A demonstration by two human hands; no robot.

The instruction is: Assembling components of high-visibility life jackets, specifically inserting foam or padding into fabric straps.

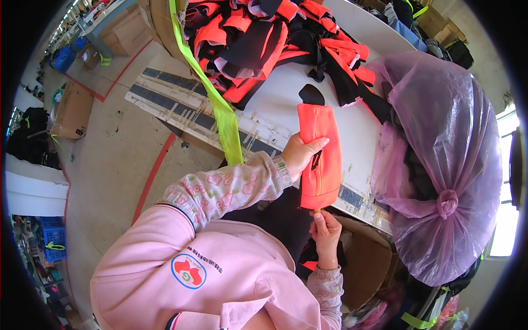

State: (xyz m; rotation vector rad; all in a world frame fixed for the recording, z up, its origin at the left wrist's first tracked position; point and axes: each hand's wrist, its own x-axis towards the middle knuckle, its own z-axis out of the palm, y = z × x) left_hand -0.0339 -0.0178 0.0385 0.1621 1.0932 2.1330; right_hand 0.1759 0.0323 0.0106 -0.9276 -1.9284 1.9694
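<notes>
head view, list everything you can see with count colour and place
fabric piece: one, orange, over the table's near edge, held by both hands
pile of cut pieces: many, orange and black, far end of table
table: one, white, centre
strap: one, neon yellow-green, hanging off the table's left side
tied bag: one, translucent purple, right
cardboard boxes: several, brown, floor at left
crate: one, blue, far left
left hand: one, pink floral sleeve, fingers gripping the piece's left edge
right hand: one, fingers pinching its bottom edge
</notes>
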